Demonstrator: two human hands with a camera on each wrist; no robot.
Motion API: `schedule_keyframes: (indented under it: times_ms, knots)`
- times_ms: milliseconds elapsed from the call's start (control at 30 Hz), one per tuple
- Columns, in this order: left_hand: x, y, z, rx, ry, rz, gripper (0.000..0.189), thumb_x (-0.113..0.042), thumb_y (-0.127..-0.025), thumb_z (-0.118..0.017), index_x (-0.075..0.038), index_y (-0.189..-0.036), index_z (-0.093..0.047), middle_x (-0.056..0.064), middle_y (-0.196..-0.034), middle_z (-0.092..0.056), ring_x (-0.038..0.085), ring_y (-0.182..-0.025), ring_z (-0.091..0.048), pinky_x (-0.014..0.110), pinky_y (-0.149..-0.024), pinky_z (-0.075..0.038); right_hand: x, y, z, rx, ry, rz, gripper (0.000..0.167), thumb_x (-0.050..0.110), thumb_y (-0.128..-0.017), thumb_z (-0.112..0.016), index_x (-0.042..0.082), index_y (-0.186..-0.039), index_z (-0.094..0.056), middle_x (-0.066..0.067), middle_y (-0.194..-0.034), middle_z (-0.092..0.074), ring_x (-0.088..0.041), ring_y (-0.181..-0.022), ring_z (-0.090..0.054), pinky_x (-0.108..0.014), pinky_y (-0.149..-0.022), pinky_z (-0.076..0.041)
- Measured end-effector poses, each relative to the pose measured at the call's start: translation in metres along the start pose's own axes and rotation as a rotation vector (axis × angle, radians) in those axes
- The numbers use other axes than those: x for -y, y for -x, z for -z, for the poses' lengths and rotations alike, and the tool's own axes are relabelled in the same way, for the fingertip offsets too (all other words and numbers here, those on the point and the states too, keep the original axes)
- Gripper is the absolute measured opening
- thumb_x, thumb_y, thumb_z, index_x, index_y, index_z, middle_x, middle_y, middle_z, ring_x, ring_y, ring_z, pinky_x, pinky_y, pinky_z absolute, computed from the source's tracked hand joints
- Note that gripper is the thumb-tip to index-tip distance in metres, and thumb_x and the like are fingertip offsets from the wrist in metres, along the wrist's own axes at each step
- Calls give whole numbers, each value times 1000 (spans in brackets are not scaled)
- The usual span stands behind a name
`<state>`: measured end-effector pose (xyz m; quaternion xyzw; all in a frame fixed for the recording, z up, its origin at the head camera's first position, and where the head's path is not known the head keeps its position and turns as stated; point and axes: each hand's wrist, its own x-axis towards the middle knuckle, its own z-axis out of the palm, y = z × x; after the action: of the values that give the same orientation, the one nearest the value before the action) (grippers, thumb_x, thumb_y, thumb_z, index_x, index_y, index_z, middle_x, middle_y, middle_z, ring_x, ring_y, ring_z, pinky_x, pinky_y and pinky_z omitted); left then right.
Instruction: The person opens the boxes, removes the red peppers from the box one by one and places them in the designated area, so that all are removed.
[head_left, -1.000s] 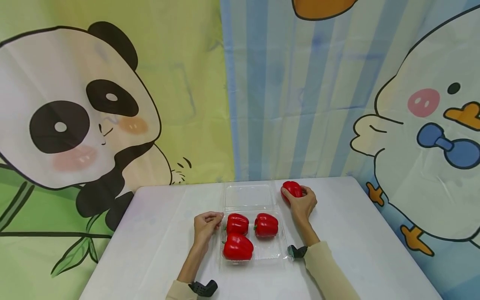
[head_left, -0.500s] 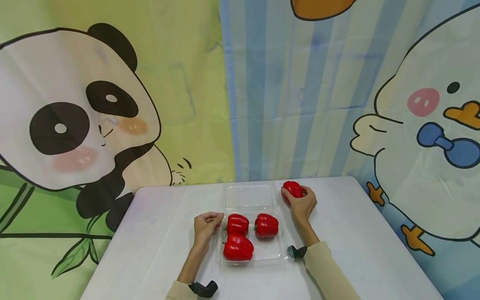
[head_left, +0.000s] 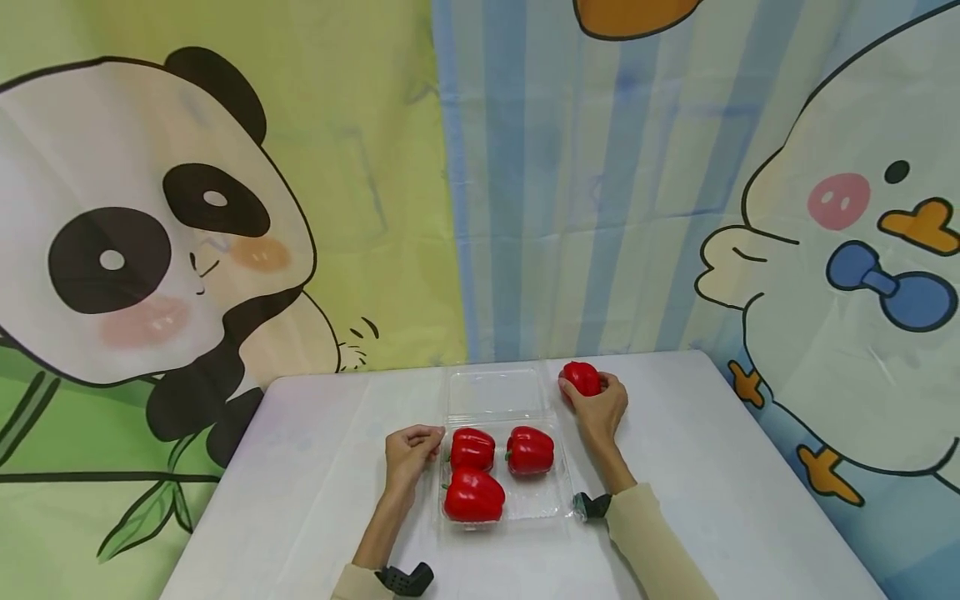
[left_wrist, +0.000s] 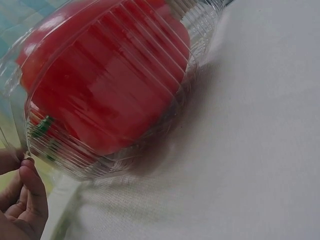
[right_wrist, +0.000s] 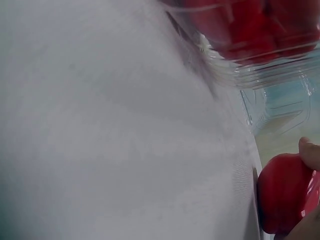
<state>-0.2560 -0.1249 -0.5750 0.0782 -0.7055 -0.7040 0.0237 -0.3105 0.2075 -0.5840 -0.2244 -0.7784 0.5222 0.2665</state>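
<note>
My left hand (head_left: 407, 452) pinches the left rim of a clear plastic clamshell box (head_left: 551, 497) between thumb and forefinger, as the left wrist view shows close up. Inside the box lie a front-left red bell pepper (head_left: 474, 495), a back-left one (head_left: 472, 449) and a right one (head_left: 530, 450). Their green stems point left. Beyond the box's back right corner, my right hand (head_left: 602, 412) grips another red bell pepper (head_left: 580, 378) between thumb and fingers. In the right wrist view this pepper (right_wrist: 281, 192) sits low over the white table, partly covered by the hand.
The box's hinged lid (head_left: 498, 392) lies folded back behind its base, near the far edge of the white table (head_left: 322, 467). A cartoon-print curtain (head_left: 390, 183) hangs right behind the table. Each wrist wears a dark camera mount (head_left: 407, 580).
The head view has shifted slightly, moving the whole scene a little left in frame. Both hands and the peppers keep their places relative to the box.
</note>
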Motion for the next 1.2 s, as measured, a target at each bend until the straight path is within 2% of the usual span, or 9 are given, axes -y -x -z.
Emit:
schedule_keyframes:
  times_ms: [333,500,700,900,1200]
  knots:
    - [0,1,1,11,0,-5,24,-12,-98,-81,11,-104,-79,8,-75,-73,9,-61,-60,18,-56,-52,0,3,-2,13,19,5,79,25,-85,-92,-3,-147,-51,-27,-148,-55,-45,-140,-50,-65,-110,-56]
    - [-1,1,0,12,-3,1,21,-10,-98,-81,11,-103,-79,9,-75,-73,9,-61,-60,18,-56,-52,-2,4,-1,9,26,-3,83,31,-84,-93,-3,-148,-51,-26,-148,-55,-44,-139,-50,-65,-108,-57]
    - [0,0,2,-1,-18,7,20,-11,-98,-81,8,-101,-80,5,-73,-72,10,-62,-61,18,-57,-52,-2,5,-2,45,31,-13,94,38,-82,-94,-2,-152,-46,-26,-151,-52,-44,-142,-47,-66,-109,-56]
    - [2,0,2,-1,-9,19,19,-10,-97,-82,9,-100,-80,4,-72,-71,10,-62,-61,18,-58,-52,-4,5,0,52,51,-33,96,40,-80,-96,-5,-151,-48,-26,-148,-56,-44,-137,-51,-63,-109,-57]
    - [1,-3,2,2,5,4,18,-9,-97,-82,9,-100,-80,5,-72,-72,9,-61,-61,18,-58,-54,-4,3,5,59,64,-27,97,44,-78,-97,-7,-148,-52,-27,-143,-60,-44,-132,-55,-62,-107,-57]
